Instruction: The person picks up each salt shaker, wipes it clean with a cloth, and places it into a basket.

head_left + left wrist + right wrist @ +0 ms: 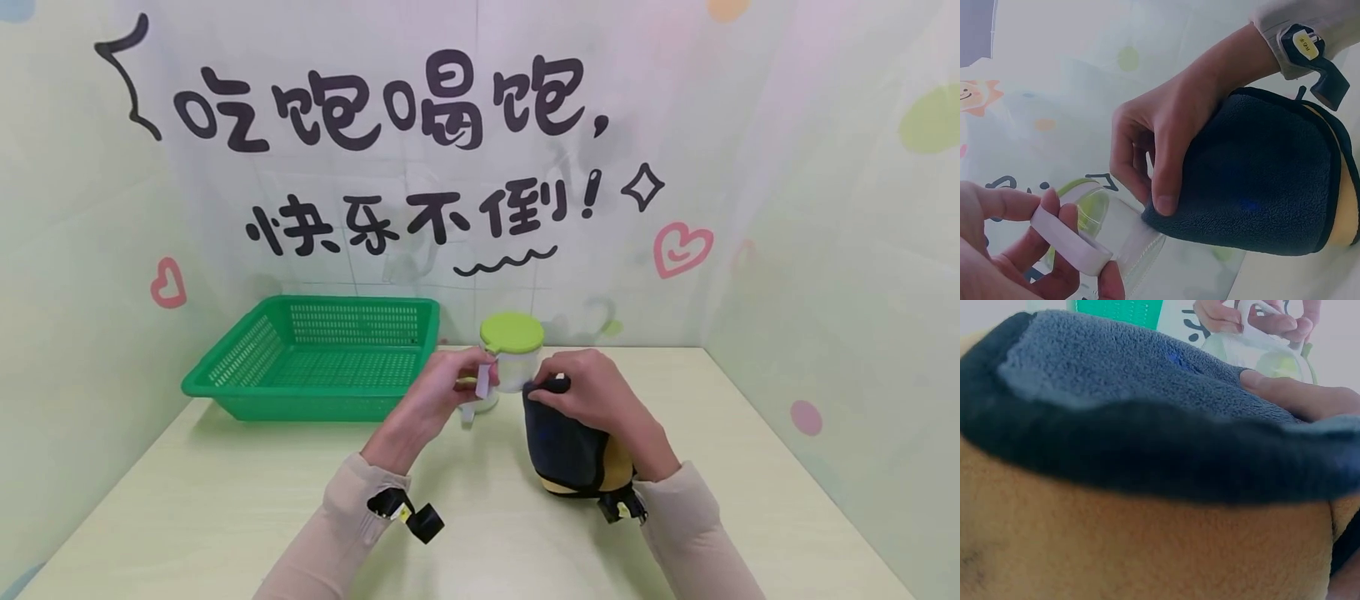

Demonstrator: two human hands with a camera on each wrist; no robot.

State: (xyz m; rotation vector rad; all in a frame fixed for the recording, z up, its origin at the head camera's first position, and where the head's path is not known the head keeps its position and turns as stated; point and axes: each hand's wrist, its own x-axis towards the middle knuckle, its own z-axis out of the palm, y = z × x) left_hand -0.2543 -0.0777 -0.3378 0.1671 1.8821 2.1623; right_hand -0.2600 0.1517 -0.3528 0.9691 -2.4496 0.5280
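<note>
In the head view my left hand (442, 383) grips the white handle (483, 380) of a clear jar (513, 371) with a green lid (512, 332). The left wrist view shows my fingers curled round that handle (1072, 244). My right hand (588, 385) pinches the upper edge of a cloth (566, 442), dark grey on one side and yellow on the other. It hangs down beside the jar, and its pinched corner is close against the clear wall; whether they touch, I cannot tell. Fluffy grey pile (1122, 362) fills much of the right wrist view.
A green plastic basket (315, 404) stands at the back left of the pale table (465, 533). Partly hidden behind my left hand is a second container (483, 404) with a white handle. A printed curtain (420, 175) hangs along the back.
</note>
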